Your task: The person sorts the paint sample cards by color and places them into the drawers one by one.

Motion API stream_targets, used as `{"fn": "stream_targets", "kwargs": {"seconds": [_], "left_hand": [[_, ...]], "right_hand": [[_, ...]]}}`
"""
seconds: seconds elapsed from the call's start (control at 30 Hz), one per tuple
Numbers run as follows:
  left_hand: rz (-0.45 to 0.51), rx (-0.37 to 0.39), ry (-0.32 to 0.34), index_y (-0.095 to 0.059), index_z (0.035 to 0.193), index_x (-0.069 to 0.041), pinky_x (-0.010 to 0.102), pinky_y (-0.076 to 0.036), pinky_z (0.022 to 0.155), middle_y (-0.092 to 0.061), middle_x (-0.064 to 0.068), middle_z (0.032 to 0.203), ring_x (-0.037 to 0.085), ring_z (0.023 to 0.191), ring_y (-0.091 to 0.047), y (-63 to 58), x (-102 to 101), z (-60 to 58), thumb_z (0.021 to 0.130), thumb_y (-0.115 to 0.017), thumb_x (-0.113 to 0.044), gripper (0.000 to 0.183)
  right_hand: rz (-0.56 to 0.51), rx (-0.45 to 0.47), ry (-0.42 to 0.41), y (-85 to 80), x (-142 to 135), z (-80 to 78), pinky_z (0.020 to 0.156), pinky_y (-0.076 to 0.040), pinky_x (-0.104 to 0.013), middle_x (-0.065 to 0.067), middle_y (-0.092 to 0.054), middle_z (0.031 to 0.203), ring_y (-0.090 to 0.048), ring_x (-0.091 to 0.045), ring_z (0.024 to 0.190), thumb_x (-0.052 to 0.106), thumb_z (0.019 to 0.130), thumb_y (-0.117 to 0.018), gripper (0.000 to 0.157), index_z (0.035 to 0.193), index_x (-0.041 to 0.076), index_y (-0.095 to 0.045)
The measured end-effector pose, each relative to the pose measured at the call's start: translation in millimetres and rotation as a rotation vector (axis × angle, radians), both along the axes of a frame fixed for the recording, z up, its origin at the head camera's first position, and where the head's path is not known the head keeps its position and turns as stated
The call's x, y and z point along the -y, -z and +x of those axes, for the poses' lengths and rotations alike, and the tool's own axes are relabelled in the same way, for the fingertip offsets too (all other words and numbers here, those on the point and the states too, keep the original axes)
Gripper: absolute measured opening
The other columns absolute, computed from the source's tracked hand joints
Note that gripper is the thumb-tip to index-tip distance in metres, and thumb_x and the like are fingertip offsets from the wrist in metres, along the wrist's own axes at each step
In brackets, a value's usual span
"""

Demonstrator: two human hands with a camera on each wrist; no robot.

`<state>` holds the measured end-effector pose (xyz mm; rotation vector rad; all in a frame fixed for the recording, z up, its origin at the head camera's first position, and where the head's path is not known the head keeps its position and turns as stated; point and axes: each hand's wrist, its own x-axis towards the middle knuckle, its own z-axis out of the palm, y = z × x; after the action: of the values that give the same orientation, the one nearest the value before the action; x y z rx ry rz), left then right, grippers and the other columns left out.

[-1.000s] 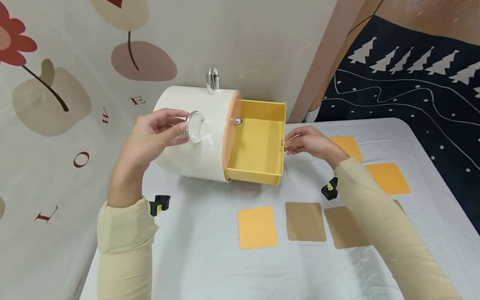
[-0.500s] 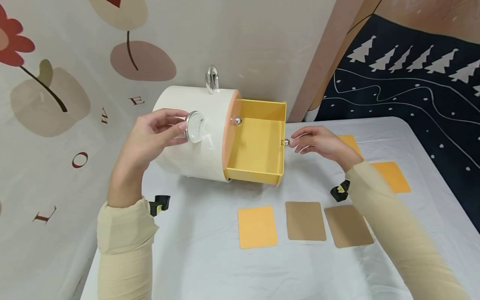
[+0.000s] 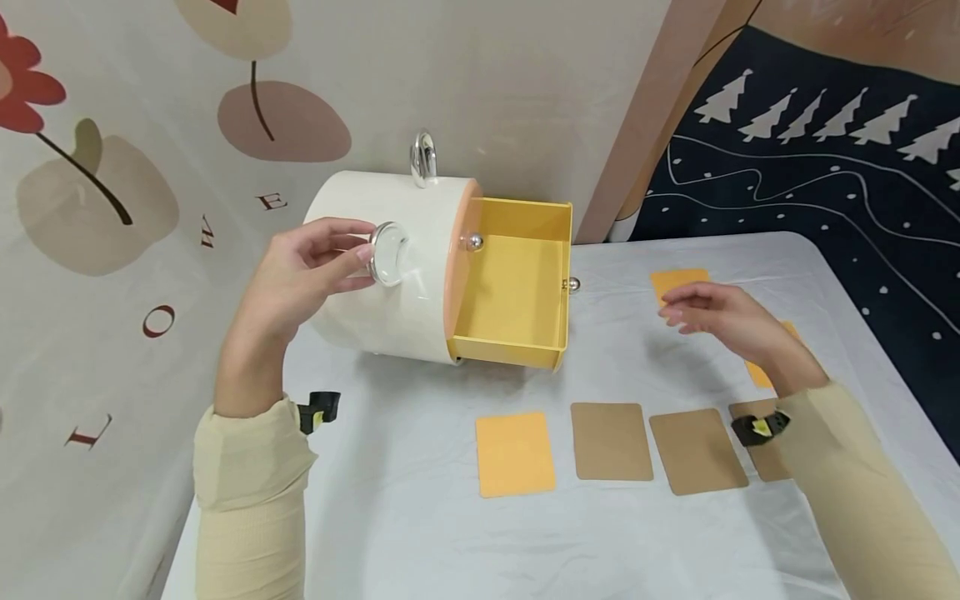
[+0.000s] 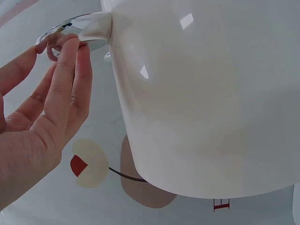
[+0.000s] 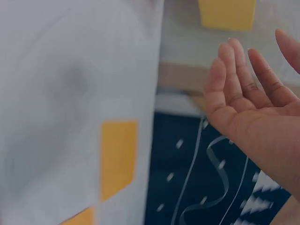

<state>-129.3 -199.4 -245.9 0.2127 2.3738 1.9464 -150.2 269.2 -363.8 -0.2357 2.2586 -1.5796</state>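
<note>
A glossy white drum-shaped drawer box [image 3: 352, 317] lies with its round peach front [image 3: 461, 250] facing right. Its yellow drawer [image 3: 517, 292] is pulled out and holds nothing, with a silver ball knob [image 3: 574, 284] on the drawer front. My left hand [image 3: 300, 271] pinches one of the box's shiny silver loops [image 3: 389, 254] between thumb and fingers; the left wrist view shows the loop [image 4: 96, 30] joined to the white shell. Over the table to the right, apart from the knob, my right hand [image 3: 731, 321] holds nothing, its fingers loosely bent.
A second silver loop [image 3: 423, 158] stands at the back of the box. On the white tablecloth [image 3: 420, 533] lie several orange cards [image 3: 514, 455] and brown cards [image 3: 612, 442]. A patterned curtain [image 3: 480, 92] hangs behind, and a dark tree-print cloth [image 3: 810, 183] at the right.
My right hand has let go of the drawer knob and moved right, away from the box. The drawer stays pulled out, and my left hand keeps its hold on the loop.
</note>
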Motion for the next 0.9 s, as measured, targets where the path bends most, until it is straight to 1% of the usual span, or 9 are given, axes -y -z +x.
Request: {"fn": "stream_targets", "kwargs": {"seconds": [0.07, 0.23, 0.43, 0.47, 0.5, 0.63, 0.7, 0.8, 0.9], "left_hand": [[-0.008, 0.001, 0.000, -0.061, 0.113, 0.000, 0.026, -0.058, 0.075, -0.062, 0.005, 0.099, 0.013, 0.082, -0.063, -0.3, -0.1, 0.2, 0.087, -0.064, -0.003, 0.026], [-0.017, 0.004, 0.000, -0.061, 0.114, 0.000, 0.025, -0.058, 0.075, -0.062, 0.005, 0.099, 0.013, 0.082, -0.063, -0.8, -0.5, 0.6, 0.088, -0.063, -0.004, 0.027], [0.012, -0.002, 0.005, -0.062, 0.112, -0.001, 0.025, -0.058, 0.074, -0.062, 0.005, 0.098, 0.013, 0.081, -0.063, -0.2, 0.3, 0.7, 0.087, -0.064, -0.003, 0.025], [0.016, -0.002, 0.005, -0.063, 0.111, -0.001, 0.025, -0.058, 0.074, -0.062, 0.005, 0.098, 0.013, 0.081, -0.063, 0.0, 0.4, 0.6, 0.087, -0.064, -0.003, 0.024], [0.018, -0.003, 0.005, -0.063, 0.111, -0.001, 0.025, -0.058, 0.074, -0.062, 0.005, 0.098, 0.013, 0.081, -0.063, 0.1, 0.5, 0.6, 0.087, -0.064, -0.002, 0.024], [0.026, -0.007, 0.008, -0.063, 0.110, -0.002, 0.026, -0.058, 0.074, -0.062, 0.005, 0.098, 0.013, 0.081, -0.063, 0.6, 0.6, 0.3, 0.087, -0.064, -0.002, 0.023], [0.031, -0.009, 0.010, -0.063, 0.110, -0.002, 0.026, -0.058, 0.074, -0.063, 0.005, 0.097, 0.013, 0.081, -0.063, 0.7, 0.4, 0.1, 0.087, -0.064, -0.002, 0.023], [0.040, -0.009, 0.014, -0.064, 0.109, -0.003, 0.026, -0.058, 0.074, -0.063, 0.005, 0.097, 0.013, 0.081, -0.063, 0.7, 0.4, -0.1, 0.087, -0.064, -0.002, 0.022], [0.037, -0.007, 0.012, -0.064, 0.109, -0.003, 0.026, -0.058, 0.074, -0.063, 0.005, 0.097, 0.013, 0.081, -0.063, 0.4, 0.1, -0.3, 0.087, -0.064, -0.002, 0.022]], "right_hand": [[0.026, -0.003, 0.033, 10.0, -15.1, 11.2, 0.076, -0.054, -0.018, 0.008, -0.063, 0.101, -0.061, -0.007, 0.092, 0.011, 0.095, -0.055, 0.037, 0.122, -0.011, -0.044], [0.152, 0.014, 0.150, 33.7, -57.1, 36.9, 0.073, -0.051, -0.010, 0.020, -0.058, 0.100, -0.057, 0.002, 0.089, 0.021, 0.094, -0.057, 0.028, 0.117, 0.006, -0.052], [0.284, 0.008, 0.215, 61.8, -109.9, 61.0, 0.067, -0.044, -0.009, 0.025, -0.054, 0.095, -0.051, 0.005, 0.085, 0.023, 0.095, -0.055, 0.042, 0.124, -0.005, -0.044], [0.315, 0.017, 0.226, 66.7, -118.0, 64.4, 0.065, -0.045, -0.010, 0.025, -0.054, 0.094, -0.051, 0.005, 0.084, 0.026, 0.095, -0.056, 0.043, 0.125, -0.002, -0.043], [0.348, 0.033, 0.237, 71.4, -125.3, 67.6, 0.064, -0.045, -0.011, 0.024, -0.054, 0.094, -0.051, 0.005, 0.082, 0.029, 0.094, -0.057, 0.046, 0.126, -0.001, -0.043], [0.453, 0.102, 0.242, 85.3, -144.6, 80.5, 0.064, -0.046, -0.019, -0.002, -0.055, 0.102, -0.048, -0.001, 0.080, 0.034, 0.091, -0.060, 0.058, 0.132, -0.001, -0.038], [0.489, 0.121, 0.230, 89.4, -148.4, 87.1, 0.067, -0.045, -0.024, -0.014, -0.051, 0.105, -0.047, -0.007, 0.083, 0.033, 0.091, -0.061, 0.066, 0.133, -0.009, -0.032], [0.496, 0.178, 0.261, 93.0, -148.2, 96.1, 0.080, -0.047, -0.042, -0.027, -0.043, 0.112, -0.044, -0.028, 0.095, 0.035, 0.090, -0.062, 0.073, 0.133, -0.013, -0.028], [0.489, 0.230, 0.303, 101.7, -149.5, 100.8, 0.090, -0.034, -0.067, -0.038, -0.029, 0.123, -0.030, -0.050, 0.107, 0.038, 0.088, -0.064, 0.080, 0.133, -0.014, -0.024]]}}
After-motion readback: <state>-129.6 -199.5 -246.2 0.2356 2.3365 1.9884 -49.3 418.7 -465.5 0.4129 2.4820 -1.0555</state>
